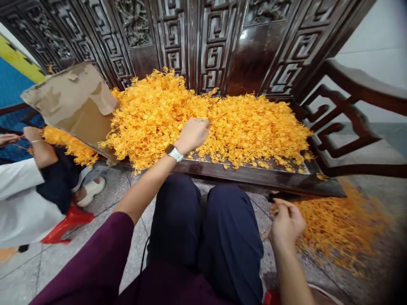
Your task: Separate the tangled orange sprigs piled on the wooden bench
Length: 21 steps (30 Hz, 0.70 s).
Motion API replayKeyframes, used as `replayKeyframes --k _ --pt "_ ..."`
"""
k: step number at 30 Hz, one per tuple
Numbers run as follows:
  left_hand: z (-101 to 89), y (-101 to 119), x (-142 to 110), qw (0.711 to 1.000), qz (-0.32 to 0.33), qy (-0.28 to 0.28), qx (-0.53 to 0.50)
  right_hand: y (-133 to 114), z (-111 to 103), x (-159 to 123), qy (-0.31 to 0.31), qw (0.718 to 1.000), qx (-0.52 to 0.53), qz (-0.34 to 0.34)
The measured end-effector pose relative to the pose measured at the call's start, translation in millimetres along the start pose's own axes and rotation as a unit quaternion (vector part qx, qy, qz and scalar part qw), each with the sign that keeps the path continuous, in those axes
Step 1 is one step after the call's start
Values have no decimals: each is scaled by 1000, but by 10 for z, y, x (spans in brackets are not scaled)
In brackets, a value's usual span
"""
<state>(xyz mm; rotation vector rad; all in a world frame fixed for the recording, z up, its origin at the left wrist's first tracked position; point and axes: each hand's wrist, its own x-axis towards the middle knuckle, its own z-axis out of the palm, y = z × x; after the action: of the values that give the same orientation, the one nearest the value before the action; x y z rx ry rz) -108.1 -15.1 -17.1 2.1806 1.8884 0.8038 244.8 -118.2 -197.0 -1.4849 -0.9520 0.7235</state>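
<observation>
Two hands work apart: the left hand (pixel 192 135), a white smartwatch (pixel 175 153) on its wrist, sits curled narrow on a heap of golden-orange sprigs (pixel 254 127), and whether it grips any is hidden. The heap covers the seat of a dark carved wooden bench (pixel 254 178). The right hand (pixel 286 224) hangs below the seat edge, fingertips (pixel 282 204) pinched narrow, holding what I cannot tell, just beside a drift of orange sprigs (pixel 337 224) on the tiled floor (pixel 63 262). A torn cardboard sheet (pixel 73 101) leans against the heap's left end, near a co-worker's hand (pixel 8 139)
</observation>
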Motion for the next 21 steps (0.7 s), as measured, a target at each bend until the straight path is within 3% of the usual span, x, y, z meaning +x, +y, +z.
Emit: replayKeyframes --k 3,5,8,11,15,18,21 --pt "-132 -586 75 988 -90 114 49 -561 405 -129 -56 997 16 -49" --pt "-139 -858 143 985 -134 112 2 -940 731 -250 -149 983 16 -105" --pt "-178 -1059 213 976 -143 125 -103 -1368 1195 -398 -306 930 0 -202" --pt "-372 -1137 307 963 -109 170 -180 -1554 1569 -455 -370 894 -22 -250" --pt "-726 -1151 592 939 -114 190 -262 -1564 1965 -460 -387 891 -22 -235" --pt "-914 -1007 757 895 -134 185 -384 -1587 2260 -418 -400 882 -14 -249" --pt "-1043 -711 726 856 -126 193 -464 -1690 2583 -287 -342 894 0 -289"
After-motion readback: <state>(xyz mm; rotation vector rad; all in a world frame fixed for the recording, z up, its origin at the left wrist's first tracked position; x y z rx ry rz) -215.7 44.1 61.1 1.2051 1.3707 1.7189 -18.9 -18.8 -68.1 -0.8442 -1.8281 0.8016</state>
